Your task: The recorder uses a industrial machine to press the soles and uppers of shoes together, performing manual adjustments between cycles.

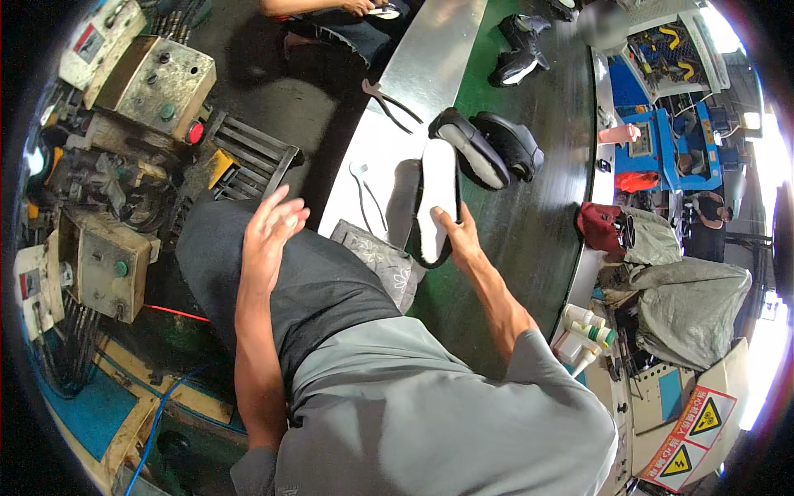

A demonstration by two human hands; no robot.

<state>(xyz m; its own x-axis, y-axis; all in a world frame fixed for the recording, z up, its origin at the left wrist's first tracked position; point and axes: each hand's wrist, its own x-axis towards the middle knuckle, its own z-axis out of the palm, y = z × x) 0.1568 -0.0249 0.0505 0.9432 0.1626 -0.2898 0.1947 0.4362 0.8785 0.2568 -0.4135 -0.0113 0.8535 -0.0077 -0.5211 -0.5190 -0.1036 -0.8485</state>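
Workshop background: filled on the left by machinery (pixel 157 91) with worn control boxes.
Dark belt (pixel 521 240): stretched away from the person, along the right of the bright metal surface (pixel 438 41).
Grey flowered cloth (pixel 372 256): laid at the near end of the surface, over the edge of the dark trousers (pixel 331 285).
Black shoes (pixel 511 147): set side by side on the belt, beyond and to the right of the held shoe.
Held shoe (pixel 437 186): placed where surface and belt meet, white face turned up; judged lifted, as a shadow is cast to its left.
Long axis: pointed almost straight away from the person, near end gripped.
Right hand (pixel 463 236): clasped on that end from the right, thumb laid on the white face, fingers hidden beneath.
Left hand (pixel 271 227): nothing held, fingers loosely curled, raised over the trousers.
Bearing: from the left hand, the held shoe is found well to the right and slightly farther out; the right hand is nearer, already in contact.
Pincers (pixel 377 91): laid on the surface, left of the held shoe, with a smaller silver pair (pixel 359 172) nearer the person.
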